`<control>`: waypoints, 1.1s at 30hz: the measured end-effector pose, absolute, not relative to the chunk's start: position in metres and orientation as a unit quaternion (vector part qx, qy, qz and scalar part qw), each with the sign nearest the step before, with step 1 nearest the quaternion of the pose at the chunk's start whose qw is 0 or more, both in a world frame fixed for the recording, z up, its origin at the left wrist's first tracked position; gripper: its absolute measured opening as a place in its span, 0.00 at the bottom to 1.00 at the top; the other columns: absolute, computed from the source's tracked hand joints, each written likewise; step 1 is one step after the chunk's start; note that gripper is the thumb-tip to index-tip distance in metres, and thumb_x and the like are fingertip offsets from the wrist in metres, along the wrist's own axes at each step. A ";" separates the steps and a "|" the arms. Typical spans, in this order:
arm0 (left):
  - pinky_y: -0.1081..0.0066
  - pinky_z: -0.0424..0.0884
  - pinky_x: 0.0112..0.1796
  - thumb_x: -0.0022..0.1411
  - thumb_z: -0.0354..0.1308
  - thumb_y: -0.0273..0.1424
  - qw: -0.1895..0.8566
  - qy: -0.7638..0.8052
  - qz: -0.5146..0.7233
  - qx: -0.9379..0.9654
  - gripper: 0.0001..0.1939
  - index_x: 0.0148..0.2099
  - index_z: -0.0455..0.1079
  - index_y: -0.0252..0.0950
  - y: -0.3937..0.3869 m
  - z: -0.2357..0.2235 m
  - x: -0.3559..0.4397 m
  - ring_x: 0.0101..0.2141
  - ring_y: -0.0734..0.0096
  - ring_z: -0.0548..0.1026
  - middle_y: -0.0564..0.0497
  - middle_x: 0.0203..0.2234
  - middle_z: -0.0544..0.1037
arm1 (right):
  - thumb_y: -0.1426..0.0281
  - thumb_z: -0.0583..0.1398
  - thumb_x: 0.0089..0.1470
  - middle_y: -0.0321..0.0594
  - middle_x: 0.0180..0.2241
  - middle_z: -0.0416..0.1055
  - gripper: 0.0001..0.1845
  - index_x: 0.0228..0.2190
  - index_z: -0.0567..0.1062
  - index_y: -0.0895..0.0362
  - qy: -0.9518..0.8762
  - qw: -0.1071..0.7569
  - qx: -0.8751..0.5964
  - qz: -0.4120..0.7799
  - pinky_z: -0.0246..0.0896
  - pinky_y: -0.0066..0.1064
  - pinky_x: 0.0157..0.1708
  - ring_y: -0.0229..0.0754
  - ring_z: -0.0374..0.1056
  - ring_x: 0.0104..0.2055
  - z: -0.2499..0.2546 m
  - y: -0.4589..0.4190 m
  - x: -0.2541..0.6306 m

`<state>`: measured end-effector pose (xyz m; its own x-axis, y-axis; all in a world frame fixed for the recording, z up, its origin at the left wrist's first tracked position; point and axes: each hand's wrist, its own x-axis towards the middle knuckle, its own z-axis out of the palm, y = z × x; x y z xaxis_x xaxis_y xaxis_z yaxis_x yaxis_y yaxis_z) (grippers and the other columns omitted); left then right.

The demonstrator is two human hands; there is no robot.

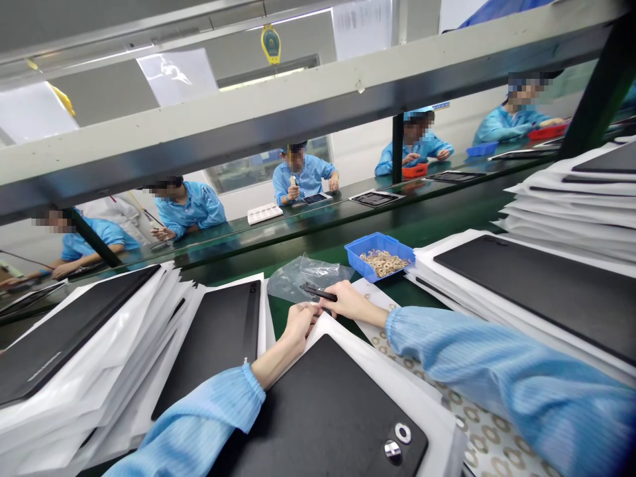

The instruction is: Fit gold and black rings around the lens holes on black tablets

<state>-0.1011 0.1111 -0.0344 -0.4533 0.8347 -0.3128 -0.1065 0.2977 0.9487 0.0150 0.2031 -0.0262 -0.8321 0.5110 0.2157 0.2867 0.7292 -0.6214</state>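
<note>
My right hand (pixel 350 301) is closed around a slim black pen-like tool (pixel 320 292), whose far end points left over a clear plastic bag (pixel 303 270). Close beside it, my left hand (pixel 298 324) has its fingers curled together; whatever is between them is hidden. Both hands meet just beyond the top corner of a black tablet back cover (pixel 318 404), which lies on white sheets in front of me. Two round camera openings show near its lower right corner, one with a white ring (pixel 403 433).
Stacks of black covers interleaved with white sheets stand at left (pixel 74 331) and right (pixel 541 278). A blue bin (pixel 358 260) holds small tan rings. Under my right sleeve lies a sheet of ring stickers (pixel 489 440). Co-workers in blue sit across the green bench beneath a shelf beam (pixel 298 109).
</note>
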 end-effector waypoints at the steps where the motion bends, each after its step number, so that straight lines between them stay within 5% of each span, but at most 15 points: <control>1: 0.63 0.73 0.37 0.65 0.54 0.34 0.445 0.672 0.526 0.270 0.14 0.50 0.66 0.32 0.111 -0.035 -0.101 0.38 0.67 0.73 0.46 0.43 0.72 | 0.65 0.56 0.59 0.38 0.34 0.72 0.12 0.37 0.73 0.62 -0.910 0.185 -0.224 0.295 0.68 0.33 0.33 0.37 0.70 0.33 -0.028 0.203 0.014; 18: 0.66 0.73 0.35 0.65 0.55 0.33 0.445 0.682 0.446 0.371 0.11 0.45 0.68 0.31 0.087 -0.009 -0.112 0.34 0.70 0.74 0.48 0.38 0.73 | 0.66 0.57 0.59 0.42 0.41 0.70 0.14 0.44 0.70 0.61 -0.840 0.178 -0.258 0.443 0.69 0.36 0.36 0.40 0.70 0.38 -0.030 0.217 0.015; 22: 0.69 0.68 0.36 0.56 0.62 0.26 0.343 0.717 0.437 0.421 0.12 0.43 0.68 0.32 0.057 0.009 -0.116 0.36 0.68 0.71 0.50 0.35 0.71 | 0.68 0.57 0.59 0.37 0.31 0.71 0.10 0.37 0.72 0.63 -0.822 0.178 -0.255 0.477 0.66 0.26 0.26 0.33 0.67 0.27 -0.006 0.211 0.016; 28: 0.73 0.59 0.34 0.49 0.63 0.24 0.296 0.650 0.387 0.582 0.05 0.27 0.70 0.37 0.016 0.016 -0.072 0.31 0.69 0.66 0.54 0.26 0.69 | 0.80 0.59 0.46 0.30 0.14 0.64 0.10 0.17 0.71 0.63 -0.797 0.163 -0.236 0.531 0.41 0.19 0.12 0.24 0.52 0.13 0.042 0.171 0.059; 33: 0.71 0.57 0.31 0.56 0.57 0.28 0.255 0.572 0.294 0.722 0.05 0.28 0.66 0.38 0.001 0.007 -0.049 0.30 0.68 0.64 0.53 0.25 0.69 | 0.76 0.60 0.44 0.32 0.14 0.65 0.06 0.18 0.73 0.62 -0.792 0.060 -0.300 0.528 0.49 0.19 0.12 0.28 0.56 0.13 0.039 0.119 0.125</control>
<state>-0.0489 0.0012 0.0065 0.1729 0.9760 0.1320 0.6763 -0.2151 0.7045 0.1245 0.1186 0.0390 -0.8129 0.5385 -0.2220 0.4123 0.2627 -0.8723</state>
